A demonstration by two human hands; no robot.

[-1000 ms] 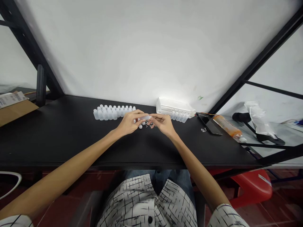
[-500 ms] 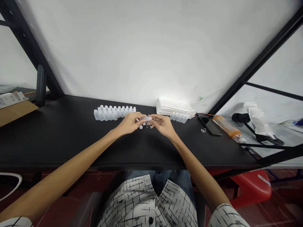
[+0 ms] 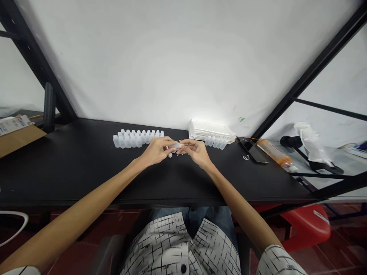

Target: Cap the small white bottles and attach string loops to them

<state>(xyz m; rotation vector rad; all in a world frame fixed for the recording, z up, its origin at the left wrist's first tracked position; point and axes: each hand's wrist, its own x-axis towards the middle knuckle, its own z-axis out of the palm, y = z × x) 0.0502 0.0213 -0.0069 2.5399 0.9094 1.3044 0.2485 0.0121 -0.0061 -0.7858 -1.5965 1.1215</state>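
A small translucent plastic bottle lies sideways between my two hands above the black tabletop. My left hand is closed around its body. At the neck end, the fingers of my right hand are pinched together; whether a cap is in them is hidden. Just below the hands lie a white cap and some small white bits, partly covered by my fingers. Left of my left hand, rows of similar capped bottles stand upright, close together. Several more bottles stand in a row to the right.
A stack of flat white trays or boxes sits against the wall. On the right of the black table are a phone, a small white ring and an orange bottle. A cardboard box is at far left.
Both hands stay nearly in place. The bottle has shifted slightly in the fingers, and the right fingers have curled closer around its neck end. The view has tilted slightly.
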